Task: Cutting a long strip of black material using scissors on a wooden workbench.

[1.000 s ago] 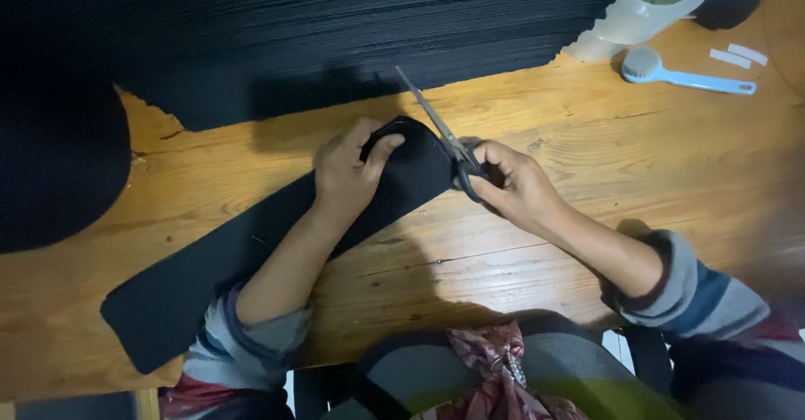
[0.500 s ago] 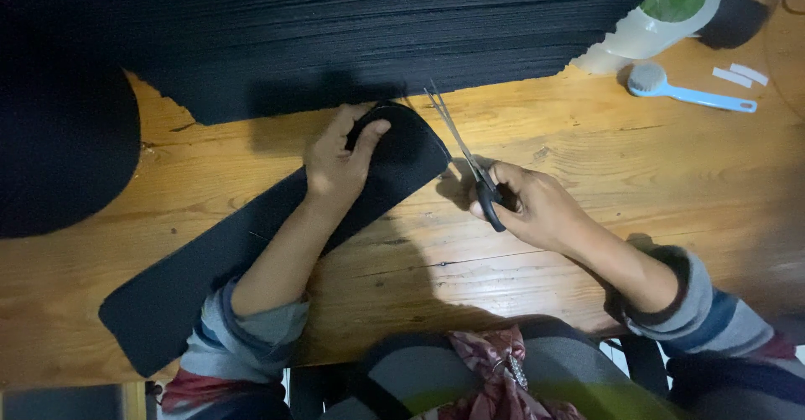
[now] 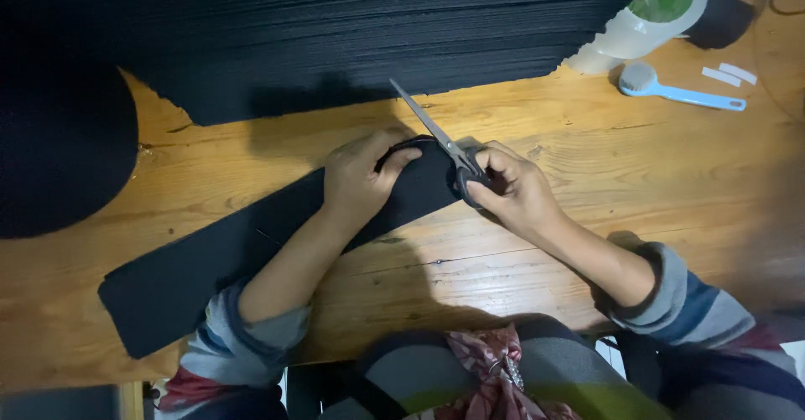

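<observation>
A: What has each hand got?

B: The right hand (image 3: 511, 189) is closed through the dark handles of a pair of scissors (image 3: 436, 139), blades pointing up and away to the left over the rounded end of a long black fabric strip (image 3: 251, 256). The left hand (image 3: 362, 173) lies flat on that same end, fingers curled over the edge, pinning it to the wooden desk (image 3: 587, 219).

A: And the strip, where does it run?

B: Diagonally, from the near left edge of the desk up to the middle, where both hands meet. The blades look close together, though whether they bite the fabric I cannot tell; it is black on black there.

A: What could go wrong?

B: I'd say the left fingertips are the worry. They sit just beside the blades, so a slip would nick them. The strip also hangs partly under the forearm, so if the arm drags, the curve may come out crooked.

A: Anything else nearby?

B: A large stack of black sheets (image 3: 377, 34) fills the far side, just beside the blade tips; a stray snip could catch its edge. A rounded black piece (image 3: 59, 152) lies at left. At far right stand a white roll with a green core (image 3: 654, 13) and a blue-handled brush (image 3: 679, 91), well apart from the cutting.
</observation>
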